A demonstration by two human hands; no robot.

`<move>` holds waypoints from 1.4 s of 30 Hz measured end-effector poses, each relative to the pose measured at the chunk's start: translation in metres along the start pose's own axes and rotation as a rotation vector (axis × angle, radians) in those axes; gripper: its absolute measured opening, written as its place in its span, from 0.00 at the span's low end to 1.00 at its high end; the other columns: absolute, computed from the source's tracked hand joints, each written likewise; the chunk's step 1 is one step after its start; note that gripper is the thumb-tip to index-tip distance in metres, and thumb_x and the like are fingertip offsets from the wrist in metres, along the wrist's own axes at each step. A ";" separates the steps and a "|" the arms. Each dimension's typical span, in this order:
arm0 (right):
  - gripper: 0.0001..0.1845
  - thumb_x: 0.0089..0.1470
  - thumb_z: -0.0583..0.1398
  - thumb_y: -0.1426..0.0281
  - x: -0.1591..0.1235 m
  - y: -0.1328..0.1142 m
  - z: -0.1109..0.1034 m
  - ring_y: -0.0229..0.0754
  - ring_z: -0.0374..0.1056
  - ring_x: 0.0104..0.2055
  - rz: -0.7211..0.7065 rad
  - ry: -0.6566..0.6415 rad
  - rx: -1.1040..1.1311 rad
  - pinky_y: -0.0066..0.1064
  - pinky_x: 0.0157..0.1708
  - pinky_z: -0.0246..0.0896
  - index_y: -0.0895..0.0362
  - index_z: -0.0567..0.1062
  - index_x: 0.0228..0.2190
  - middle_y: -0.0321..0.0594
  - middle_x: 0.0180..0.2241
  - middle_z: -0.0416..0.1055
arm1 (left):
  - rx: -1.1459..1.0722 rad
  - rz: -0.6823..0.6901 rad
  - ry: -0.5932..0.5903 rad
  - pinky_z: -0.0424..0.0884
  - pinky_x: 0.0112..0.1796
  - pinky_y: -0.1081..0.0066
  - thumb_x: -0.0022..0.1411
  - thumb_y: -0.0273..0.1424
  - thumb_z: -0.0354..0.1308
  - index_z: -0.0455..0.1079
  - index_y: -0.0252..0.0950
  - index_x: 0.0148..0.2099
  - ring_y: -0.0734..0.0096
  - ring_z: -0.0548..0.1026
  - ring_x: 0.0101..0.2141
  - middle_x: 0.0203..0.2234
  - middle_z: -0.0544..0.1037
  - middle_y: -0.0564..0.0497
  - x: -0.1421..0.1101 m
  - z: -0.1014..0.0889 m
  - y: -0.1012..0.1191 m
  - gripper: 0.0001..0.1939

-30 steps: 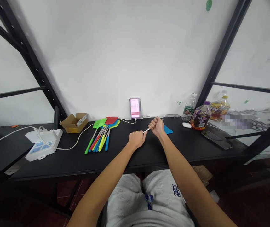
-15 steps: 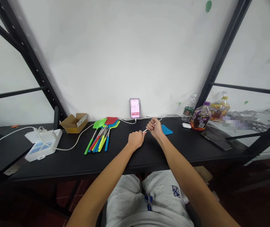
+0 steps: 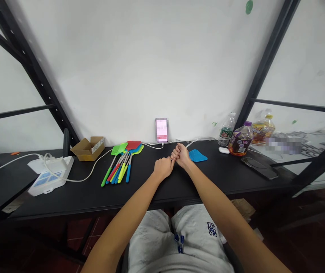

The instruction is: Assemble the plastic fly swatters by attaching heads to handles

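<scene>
My left hand (image 3: 164,167) is closed in a fist over the black table, around the near end of a thin metal rod (image 3: 190,144). My right hand (image 3: 181,154) is closed on the same rod farther along, right up against the left. The rod's tip sticks out past the right fingers toward the wall; most of it is hidden in the hands. Just right of the right hand lies a blue fly swatter head (image 3: 198,156), flat on the table. I cannot tell whether it joins the rod. To the left is a pile of colourful fly swatters (image 3: 122,163).
A phone (image 3: 161,130) leans on the wall, plugged into a white cable. On the left are an open cardboard box (image 3: 87,149) and a white power strip (image 3: 50,176). Drink bottles (image 3: 241,139), an earbud case (image 3: 224,150) and a dark phone (image 3: 259,168) stand or lie right.
My right hand has moved left and slightly down along the rod, closing the gap to my left hand. Less rod shows between the hands, and more of the blue swatter head is uncovered.
</scene>
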State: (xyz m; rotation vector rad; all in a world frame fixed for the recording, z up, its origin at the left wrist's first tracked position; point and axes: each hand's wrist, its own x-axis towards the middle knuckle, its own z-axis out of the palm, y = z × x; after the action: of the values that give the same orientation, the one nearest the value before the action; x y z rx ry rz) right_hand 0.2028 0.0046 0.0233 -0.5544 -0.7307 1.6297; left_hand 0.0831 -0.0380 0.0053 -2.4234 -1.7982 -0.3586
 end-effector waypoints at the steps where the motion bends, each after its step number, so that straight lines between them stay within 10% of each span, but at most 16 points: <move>1: 0.23 0.58 0.49 0.64 0.000 -0.001 -0.001 0.33 0.36 0.13 0.004 -0.015 -0.001 0.27 0.14 0.44 0.53 0.45 0.17 0.26 0.10 0.37 | -0.001 0.013 0.003 0.70 0.41 0.59 0.70 0.44 0.33 0.70 0.34 0.46 0.54 0.77 0.40 0.38 0.78 0.40 0.000 0.000 0.000 0.27; 42: 0.25 0.60 0.47 0.60 0.001 -0.010 -0.007 0.33 0.32 0.13 0.010 -0.033 0.046 0.28 0.12 0.37 0.53 0.44 0.17 0.27 0.10 0.36 | -0.006 0.052 0.011 0.69 0.40 0.60 0.70 0.44 0.35 0.72 0.36 0.45 0.55 0.77 0.39 0.37 0.78 0.40 -0.001 -0.005 0.001 0.26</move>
State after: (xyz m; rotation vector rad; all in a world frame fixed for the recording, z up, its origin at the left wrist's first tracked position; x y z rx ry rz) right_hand 0.2139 0.0080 0.0260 -0.5006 -0.7138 1.6643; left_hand 0.0833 -0.0400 0.0101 -2.4619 -1.7289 -0.3721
